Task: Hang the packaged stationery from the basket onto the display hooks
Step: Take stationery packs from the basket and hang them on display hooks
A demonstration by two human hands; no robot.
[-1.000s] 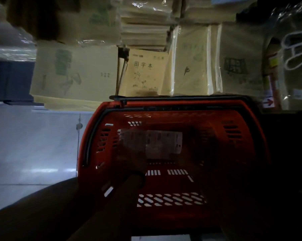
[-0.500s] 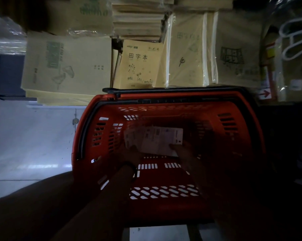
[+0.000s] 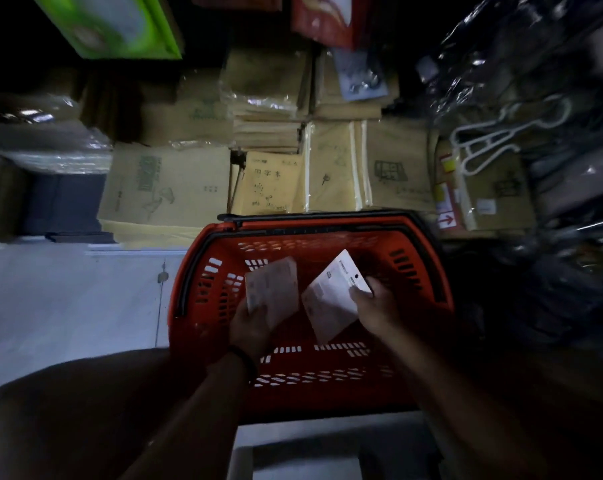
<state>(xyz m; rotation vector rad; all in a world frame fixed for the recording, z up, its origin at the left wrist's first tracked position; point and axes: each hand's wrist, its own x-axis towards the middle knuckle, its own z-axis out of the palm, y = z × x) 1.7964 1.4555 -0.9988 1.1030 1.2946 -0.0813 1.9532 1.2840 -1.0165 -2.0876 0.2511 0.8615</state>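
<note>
The left hand (image 3: 250, 323) is curled round the lower end of a white packet (image 3: 272, 292), holding it upright over the inside of the red basket (image 3: 189, 271); the packet is blurred and its print cannot be read. A dark band (image 3: 245, 358) sits on that wrist. The right hand (image 3: 376, 306) pinches a second packet (image 3: 329, 299) by its right edge, with the fingertips close to a small dark hole in the card. This one is tilted, its top corner pointing toward the basket's far rim. The two packets hang side by side above the basket floor, very near each other, and I cannot tell whether their edges touch.

The basket has slotted walls and a slotted bottom, and a black handle (image 3: 310, 216) lies folded along its far rim. Right behind the basket, brown exercise books (image 3: 168, 181) are stacked and propped upright, many in clear wrap; one yellowish book (image 3: 269, 185) faces forward with printed characters on its cover. Beyond the basket's right far corner, white hangers (image 3: 494, 140) sit in shiny plastic, and a red arrow label (image 3: 447, 220) shows just below them. High beyond the basket's left side, a green box (image 3: 113, 22) juts out.
</note>
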